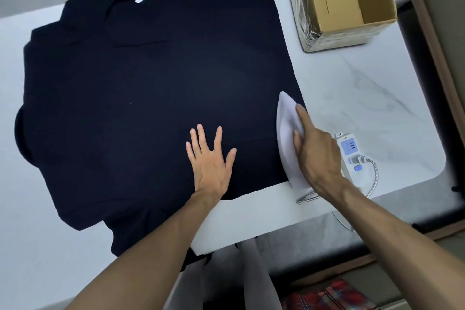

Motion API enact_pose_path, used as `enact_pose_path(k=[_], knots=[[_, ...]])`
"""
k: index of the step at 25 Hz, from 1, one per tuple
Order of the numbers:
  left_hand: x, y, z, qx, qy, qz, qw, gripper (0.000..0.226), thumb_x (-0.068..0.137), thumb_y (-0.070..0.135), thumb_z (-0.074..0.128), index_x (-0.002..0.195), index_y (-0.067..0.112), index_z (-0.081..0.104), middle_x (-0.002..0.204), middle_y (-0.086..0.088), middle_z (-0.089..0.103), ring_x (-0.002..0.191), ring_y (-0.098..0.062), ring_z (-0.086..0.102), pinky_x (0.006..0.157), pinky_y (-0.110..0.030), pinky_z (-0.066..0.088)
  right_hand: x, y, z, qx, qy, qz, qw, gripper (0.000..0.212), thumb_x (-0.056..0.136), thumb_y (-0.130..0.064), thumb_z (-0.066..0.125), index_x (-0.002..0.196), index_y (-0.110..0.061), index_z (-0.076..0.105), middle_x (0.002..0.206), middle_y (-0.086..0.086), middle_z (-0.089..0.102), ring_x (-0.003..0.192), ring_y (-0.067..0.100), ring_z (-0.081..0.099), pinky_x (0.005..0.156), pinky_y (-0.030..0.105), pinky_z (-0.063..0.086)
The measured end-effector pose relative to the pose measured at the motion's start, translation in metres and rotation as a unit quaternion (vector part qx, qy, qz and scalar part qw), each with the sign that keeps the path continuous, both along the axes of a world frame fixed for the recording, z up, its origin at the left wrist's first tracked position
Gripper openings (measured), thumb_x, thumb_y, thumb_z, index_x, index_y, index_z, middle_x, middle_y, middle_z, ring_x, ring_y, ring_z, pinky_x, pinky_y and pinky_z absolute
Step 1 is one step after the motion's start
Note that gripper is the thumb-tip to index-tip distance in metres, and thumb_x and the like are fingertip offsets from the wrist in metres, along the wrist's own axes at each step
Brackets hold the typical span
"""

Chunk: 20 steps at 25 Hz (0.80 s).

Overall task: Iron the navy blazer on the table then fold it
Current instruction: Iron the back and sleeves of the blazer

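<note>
The navy blazer [151, 78] lies spread flat across the white table [352, 88], its hem toward the right and its collar and shoulders bunched at the left, with one part spilling over the near edge. It looks like soft, fairly heavy cloth that will drape and crease rather than hold shape, so for folding it is best taken at the shoulders or along the hem corners with both hands. The left hand [210, 158] rests flat on the fabric near the hem, fingers straight and spread, pinning it smooth. Just beside it, the right hand [314, 148] curls round the handle of the white iron [289, 138], forefinger stretched along the top; the soleplate seems to sit on the hem corner, though the handle itself is hidden. Behind the iron lie a power strip [351, 151] and braided cord [372, 178]; a cardboard box [352, 2] stands well apart.
</note>
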<state>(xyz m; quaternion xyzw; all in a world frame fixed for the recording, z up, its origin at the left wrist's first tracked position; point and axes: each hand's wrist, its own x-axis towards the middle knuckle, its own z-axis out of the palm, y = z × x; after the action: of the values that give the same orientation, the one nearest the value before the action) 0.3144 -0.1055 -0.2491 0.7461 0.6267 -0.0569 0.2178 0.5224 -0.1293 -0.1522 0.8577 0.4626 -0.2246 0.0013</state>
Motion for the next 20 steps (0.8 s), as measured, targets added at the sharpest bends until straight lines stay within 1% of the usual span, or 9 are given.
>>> enact_pose_path(k=[2,3,5,8,10,12,13,17,20], knots=[[-0.026,0.005,0.012,0.005,-0.087,0.011,0.996,0.051,0.104,0.035,0.040,0.152,0.018,0.033,0.163,-0.013,0.017,0.152,-0.026,0.012,0.124,-0.046,0.011,-0.030,0.003,0.007,0.003,0.018,0.040,0.999,0.059,0.100,-0.025,0.040,0.153,-0.037,0.016,0.074,0.011,0.056,0.068,0.035,0.055,0.061,0.036,0.037],[-0.043,0.006,0.015,0.035,-0.081,0.007,0.996,0.048,0.104,0.030,0.043,0.150,0.015,0.037,0.161,-0.012,0.023,0.150,-0.025,0.019,0.124,-0.045,0.013,-0.050,0.004,0.010,-0.003,0.025,0.067,0.997,0.060,0.100,-0.027,0.040,0.153,-0.038,0.013,0.078,0.011,0.059,0.071,0.036,0.059,0.061,0.037,0.039],[-0.080,0.010,0.018,0.089,0.001,0.012,0.996,0.050,0.103,0.029,0.044,0.149,0.013,0.037,0.159,-0.016,0.025,0.148,-0.029,0.022,0.123,-0.046,0.016,-0.095,0.003,0.009,-0.010,0.025,0.138,0.990,0.061,0.102,-0.030,0.040,0.153,-0.040,0.009,0.083,0.008,0.060,0.070,0.032,0.061,0.061,0.036,0.041],[-0.132,0.018,0.017,0.057,0.108,0.084,0.989,0.060,0.103,0.039,0.038,0.155,0.013,0.024,0.162,-0.023,0.015,0.150,-0.038,0.011,0.122,-0.051,0.011,-0.162,-0.001,0.002,-0.016,0.016,0.219,0.975,0.068,0.100,-0.026,0.048,0.154,-0.038,0.009,0.073,0.002,0.047,0.046,0.018,0.036,0.047,0.029,0.028],[-0.160,0.020,0.018,0.016,0.148,0.110,0.983,0.066,0.103,0.047,0.031,0.158,0.013,0.017,0.162,-0.026,0.010,0.150,-0.044,0.006,0.122,-0.055,0.009,-0.196,0.000,-0.008,-0.036,0.020,0.248,0.968,0.081,0.088,-0.021,0.067,0.153,-0.036,0.021,0.065,0.000,0.037,0.040,0.013,0.023,0.043,0.027,0.021],[-0.179,0.021,0.017,-0.029,0.169,0.100,0.980,0.072,0.101,0.055,0.021,0.159,0.013,0.006,0.161,-0.029,0.004,0.149,-0.046,0.000,0.121,-0.057,0.006,-0.217,0.005,-0.015,-0.022,-0.005,0.267,0.963,0.088,0.073,-0.019,0.080,0.148,-0.034,0.036,0.058,-0.001,0.031,0.037,0.013,0.019,0.039,0.024,0.017],[-0.182,0.021,0.015,-0.050,0.174,0.088,0.979,0.075,0.100,0.058,0.017,0.158,0.013,0.000,0.161,-0.031,0.000,0.149,-0.047,-0.004,0.121,-0.057,0.003,-0.221,0.008,-0.014,-0.031,-0.014,0.272,0.962,0.087,0.075,-0.018,0.078,0.148,-0.034,0.035,0.058,-0.001,0.032,0.036,0.012,0.017,0.039,0.023,0.014],[-0.180,0.021,0.008,-0.062,0.194,0.067,0.977,0.085,0.096,0.066,0.010,0.156,0.010,-0.010,0.158,-0.036,-0.006,0.147,-0.051,-0.006,0.119,-0.060,0.001,-0.208,0.007,-0.014,-0.051,-0.026,0.257,0.965,0.079,0.097,-0.012,0.049,0.154,-0.036,-0.001,0.071,0.001,0.044,0.042,0.011,0.025,0.041,0.027,0.011],[-0.178,0.021,0.006,-0.056,0.197,0.064,0.977,0.087,0.095,0.066,0.010,0.156,0.008,-0.010,0.157,-0.038,-0.006,0.147,-0.052,-0.005,0.118,-0.062,0.004,-0.197,0.003,-0.010,-0.064,-0.041,0.205,0.976,0.080,0.095,-0.012,0.052,0.152,-0.037,0.003,0.065,0.000,0.042,0.041,0.012,0.028,0.041,0.027,0.015]])
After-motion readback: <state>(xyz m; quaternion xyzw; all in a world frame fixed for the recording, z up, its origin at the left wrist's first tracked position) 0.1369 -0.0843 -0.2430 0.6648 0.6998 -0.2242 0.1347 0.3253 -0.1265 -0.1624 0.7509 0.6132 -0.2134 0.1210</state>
